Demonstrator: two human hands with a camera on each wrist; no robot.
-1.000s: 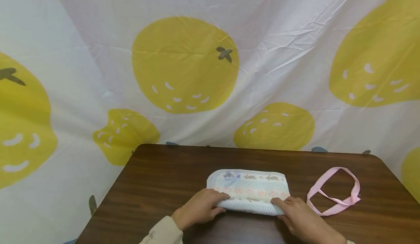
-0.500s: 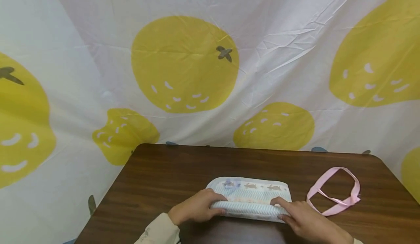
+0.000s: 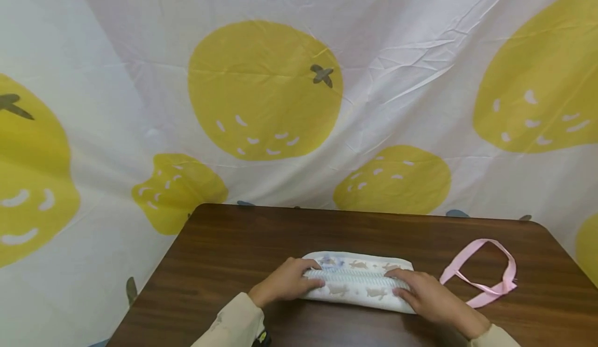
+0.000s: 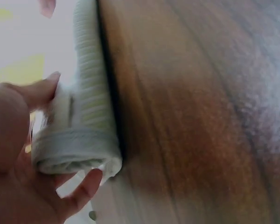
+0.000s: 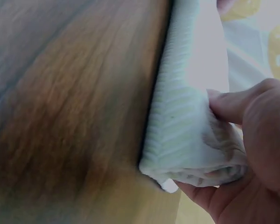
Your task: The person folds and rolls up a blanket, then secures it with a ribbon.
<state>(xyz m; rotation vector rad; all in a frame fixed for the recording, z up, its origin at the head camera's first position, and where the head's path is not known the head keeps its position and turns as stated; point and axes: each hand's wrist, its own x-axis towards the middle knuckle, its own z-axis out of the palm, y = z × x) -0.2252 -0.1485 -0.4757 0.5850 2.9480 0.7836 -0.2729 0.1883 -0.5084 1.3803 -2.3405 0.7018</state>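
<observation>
A white cloth [image 3: 359,285] with printed rabbits and pale green zigzag bands lies on the table, its near part rolled up. My left hand [image 3: 289,279] grips the left end of the roll, and my right hand [image 3: 427,295] grips the right end. In the left wrist view the layered end of the rolled cloth [image 4: 79,154] shows between thumb and fingers of the left hand [image 4: 23,154]. The right wrist view has the right hand [image 5: 256,144] with its thumb on top of the roll [image 5: 186,116] and fingers beneath its end.
A pink ribbon [image 3: 504,285] lies in a loose loop on the table, to the right of my right hand. The dark brown wooden table [image 3: 252,233] ends at the back against a white curtain [image 3: 280,186] with large yellow fruit prints.
The cloth's near edge has been rolled away from me, so less of its flat part shows. Both hands have turned with the roll and moved slightly forward. The ribbon lies as before.
</observation>
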